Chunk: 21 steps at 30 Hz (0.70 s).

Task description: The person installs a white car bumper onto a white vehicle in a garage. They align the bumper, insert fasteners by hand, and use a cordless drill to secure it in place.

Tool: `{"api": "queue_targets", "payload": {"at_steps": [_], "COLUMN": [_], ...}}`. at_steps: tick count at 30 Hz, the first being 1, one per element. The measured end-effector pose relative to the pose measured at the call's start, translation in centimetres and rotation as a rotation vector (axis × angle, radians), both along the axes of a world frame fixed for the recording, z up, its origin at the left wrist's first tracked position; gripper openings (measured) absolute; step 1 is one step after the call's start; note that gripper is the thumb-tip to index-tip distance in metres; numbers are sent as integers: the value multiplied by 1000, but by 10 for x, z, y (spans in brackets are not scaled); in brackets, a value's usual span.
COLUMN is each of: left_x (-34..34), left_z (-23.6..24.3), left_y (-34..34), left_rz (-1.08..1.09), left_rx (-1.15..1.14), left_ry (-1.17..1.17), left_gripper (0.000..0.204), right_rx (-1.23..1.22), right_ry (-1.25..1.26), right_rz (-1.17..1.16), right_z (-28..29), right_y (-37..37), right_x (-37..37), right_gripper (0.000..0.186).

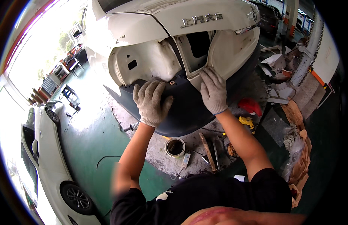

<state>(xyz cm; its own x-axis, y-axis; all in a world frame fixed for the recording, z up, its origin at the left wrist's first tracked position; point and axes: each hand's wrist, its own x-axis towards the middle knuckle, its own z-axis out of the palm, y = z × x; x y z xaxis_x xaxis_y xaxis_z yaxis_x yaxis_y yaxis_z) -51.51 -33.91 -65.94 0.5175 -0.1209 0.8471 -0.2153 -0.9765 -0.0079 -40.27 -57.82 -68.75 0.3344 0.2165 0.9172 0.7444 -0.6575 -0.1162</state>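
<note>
Both my hands wear grey-white knit work gloves, and they reach up to the rear of a white car (136,24). With its fingers spread, my left hand (151,102) lies over the top edge of the dark bumper (185,107), below a bare tail-light recess (145,62). My right hand (213,90) is stretched out flat, fingertips on the lower corner of the white tailgate (228,48), beside its dark opening. Neither hand has anything in its grasp. A small round copper-coloured piece (172,83) sits on the bumper's upper edge between the hands.
Below the bumper stand an open tin can (175,147), a wooden-handled tool (207,152), a power strip (186,160) and a yellow power tool (247,124). A red lamp-like part (250,106) lies to the right, near brown paper (299,165). Another white car (48,150) is at left.
</note>
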Motion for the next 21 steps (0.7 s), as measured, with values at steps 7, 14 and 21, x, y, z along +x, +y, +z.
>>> {"api": "queue_targets", "payload": {"at_steps": [7,14,21], "left_x": [8,6,11], "left_z": [-14,-15,-22], "left_y": [-4,-2,-2], "left_rz": [82,52,59], "left_rx": [-23,-52,-67], "left_ry": [-114,-134,-220], "left_gripper": [54,55,56], "right_rx": [8,-20,27], "right_ry": [35,-48,129], "right_rz": [268,188,115], "right_z": [3,0,-6], "right_y": [46,13,20], "right_x": [-51,-7,-13], "right_gripper": [44,40,45]}}
